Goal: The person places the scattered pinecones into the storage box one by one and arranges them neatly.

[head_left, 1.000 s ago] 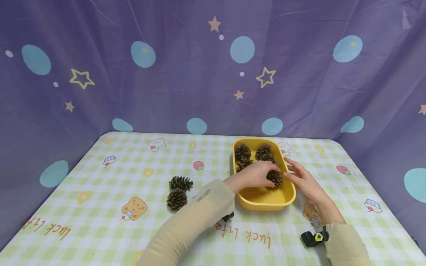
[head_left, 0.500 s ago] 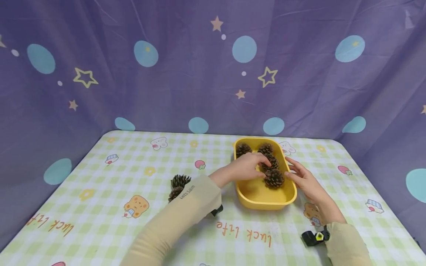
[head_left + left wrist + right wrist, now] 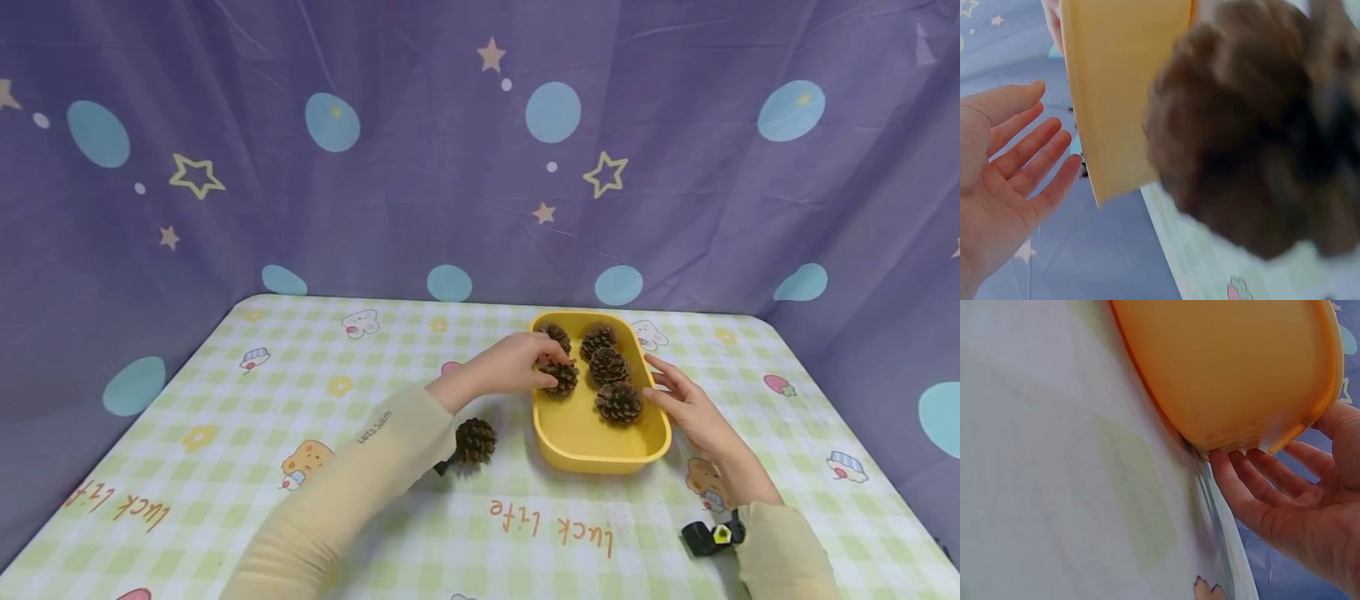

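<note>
The yellow box (image 3: 600,465) holds several brown pine cones (image 3: 618,403). My left hand (image 3: 517,363) reaches over its left rim, fingertips at the cone nearest that side (image 3: 561,379). In the left wrist view this hand (image 3: 1010,156) has its fingers spread and apart, with nothing gripped. My right hand (image 3: 693,417) touches the right wall of the box; in the right wrist view its fairly straight fingers (image 3: 1266,481) rest against the outside. One more pine cone (image 3: 476,440) lies on the table beside the left wrist, large and blurred in the left wrist view.
A green checked tablecloth (image 3: 420,542) with printed figures covers the table. Behind it hangs a purple curtain (image 3: 420,167) with stars and blue dots. The left sleeve (image 3: 337,492) hides part of the table.
My left hand let go of a pine cone at the box's right side and moved left to another. A table cone shows right of the sleeve; two others are now hidden. My right hand stayed.
</note>
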### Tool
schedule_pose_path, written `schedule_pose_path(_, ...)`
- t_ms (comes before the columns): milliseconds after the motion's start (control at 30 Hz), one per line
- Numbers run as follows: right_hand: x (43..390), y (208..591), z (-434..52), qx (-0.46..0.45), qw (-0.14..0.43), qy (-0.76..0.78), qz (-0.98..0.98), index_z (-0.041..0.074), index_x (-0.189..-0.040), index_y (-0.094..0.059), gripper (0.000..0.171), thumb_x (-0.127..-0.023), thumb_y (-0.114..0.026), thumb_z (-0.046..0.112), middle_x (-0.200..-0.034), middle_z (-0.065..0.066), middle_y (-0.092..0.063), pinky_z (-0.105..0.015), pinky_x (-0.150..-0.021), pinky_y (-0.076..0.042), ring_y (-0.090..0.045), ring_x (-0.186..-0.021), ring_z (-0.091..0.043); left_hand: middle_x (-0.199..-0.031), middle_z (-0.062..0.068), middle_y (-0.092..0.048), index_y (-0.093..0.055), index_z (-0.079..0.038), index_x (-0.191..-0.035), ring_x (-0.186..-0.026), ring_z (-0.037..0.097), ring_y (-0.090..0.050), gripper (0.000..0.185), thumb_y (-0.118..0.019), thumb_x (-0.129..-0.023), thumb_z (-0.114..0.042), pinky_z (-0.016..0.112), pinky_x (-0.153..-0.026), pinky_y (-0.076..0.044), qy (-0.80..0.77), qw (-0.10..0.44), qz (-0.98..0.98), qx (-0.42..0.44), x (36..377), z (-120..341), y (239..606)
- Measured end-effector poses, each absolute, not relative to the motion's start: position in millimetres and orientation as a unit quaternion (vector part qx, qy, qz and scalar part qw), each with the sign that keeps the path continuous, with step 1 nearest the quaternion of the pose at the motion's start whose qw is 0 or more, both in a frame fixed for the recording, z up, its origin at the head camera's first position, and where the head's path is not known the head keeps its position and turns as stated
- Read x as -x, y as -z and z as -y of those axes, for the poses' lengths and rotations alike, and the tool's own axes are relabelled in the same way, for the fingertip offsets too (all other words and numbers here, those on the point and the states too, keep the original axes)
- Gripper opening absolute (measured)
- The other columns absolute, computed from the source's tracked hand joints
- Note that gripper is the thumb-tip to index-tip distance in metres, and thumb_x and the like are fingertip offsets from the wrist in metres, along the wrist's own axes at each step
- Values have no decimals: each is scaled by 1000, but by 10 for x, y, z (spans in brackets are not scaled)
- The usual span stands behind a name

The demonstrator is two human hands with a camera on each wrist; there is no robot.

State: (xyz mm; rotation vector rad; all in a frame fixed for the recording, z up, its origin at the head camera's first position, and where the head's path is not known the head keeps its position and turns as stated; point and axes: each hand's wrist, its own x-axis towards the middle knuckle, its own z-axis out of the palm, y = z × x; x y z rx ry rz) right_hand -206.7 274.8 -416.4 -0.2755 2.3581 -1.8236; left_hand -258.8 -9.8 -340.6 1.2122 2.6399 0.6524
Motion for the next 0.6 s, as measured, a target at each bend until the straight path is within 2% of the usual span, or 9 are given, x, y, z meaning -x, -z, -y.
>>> schedule_pose_path(267, 2060, 4152, -2735, 82, 77, 604, -789, 12, -147, -15, 62, -95, -48, 22, -140, -25, -29, -26, -79, -51, -54, -96, 5, -112, 6, -61, -61, -8, -114, -100, 21, -57, 29, -62, -87, -18, 31, -86, -47, -211, 61, -894, -390, 2617, 363, 3405)
schedule_pose_path(600, 2055, 4146, -2739, 82, 76, 602, -791, 12, -147, -14, 63, -95, -48, 23, -139, -26, -29, -25, -79, -51, -53, -95, 6, -110, 2, -59, -62, -12, -112, -101, 22, -58, 28, -64, -85, -20, 31, -83, -48, -216, 89, -895, -379, 2572, 661, 3464)
